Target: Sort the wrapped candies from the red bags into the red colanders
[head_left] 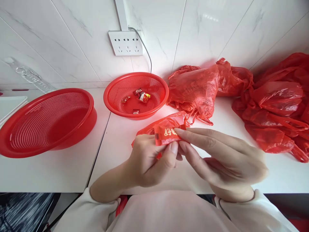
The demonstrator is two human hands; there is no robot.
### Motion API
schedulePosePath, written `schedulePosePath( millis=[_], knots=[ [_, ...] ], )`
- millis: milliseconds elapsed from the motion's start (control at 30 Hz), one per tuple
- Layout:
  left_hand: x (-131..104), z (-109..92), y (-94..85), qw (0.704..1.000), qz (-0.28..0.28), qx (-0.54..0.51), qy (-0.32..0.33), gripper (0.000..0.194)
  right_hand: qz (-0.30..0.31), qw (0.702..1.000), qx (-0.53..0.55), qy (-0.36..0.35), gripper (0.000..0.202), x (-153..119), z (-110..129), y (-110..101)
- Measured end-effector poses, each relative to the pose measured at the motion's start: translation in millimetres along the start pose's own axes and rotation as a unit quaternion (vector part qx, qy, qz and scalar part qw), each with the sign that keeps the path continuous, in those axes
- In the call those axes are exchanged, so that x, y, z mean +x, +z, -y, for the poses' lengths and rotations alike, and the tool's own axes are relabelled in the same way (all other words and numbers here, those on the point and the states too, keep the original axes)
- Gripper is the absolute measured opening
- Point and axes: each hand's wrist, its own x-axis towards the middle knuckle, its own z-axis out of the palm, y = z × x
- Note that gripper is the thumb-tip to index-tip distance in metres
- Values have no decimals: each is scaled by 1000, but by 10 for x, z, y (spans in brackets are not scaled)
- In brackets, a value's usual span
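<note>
Between my two hands, above the white table, is a small red wrapped candy (169, 132) with pale lettering on its wrapper. The thumb and fingers of my left hand (154, 161) pinch it from below and the left. At its right end, the fingertips of my right hand (217, 151) are closed on the wrapper. A red plastic bag (145, 129) lies on the table just behind and partly under my hands. Past it stands a red mesh basket (113, 108) with several small wrapped pieces (143, 96) on its bottom.
A second red basket (84, 135) stands at the left, with a clear plastic bottle (33, 77) behind it. Filled red plastic bags (195, 90) rest against the tiled wall, and more red bags (277, 100) are piled at the right. A socket panel (126, 43) with a cable is on the wall.
</note>
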Motion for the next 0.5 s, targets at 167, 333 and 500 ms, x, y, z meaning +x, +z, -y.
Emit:
schedulePosePath(
  millis=[167,333,500],
  knots=[
    [8,-25,9,998,6,47,36,27,32,996,-38,-76,35,99,-7,-93],
    [15,-59,30,999,13,18,40,25,52,997,61,-21,36,77,-51,-110],
    [13,-90,27,999,27,1,32,24,46,983,171,56,38,-13,-81,-53]
  ],
)
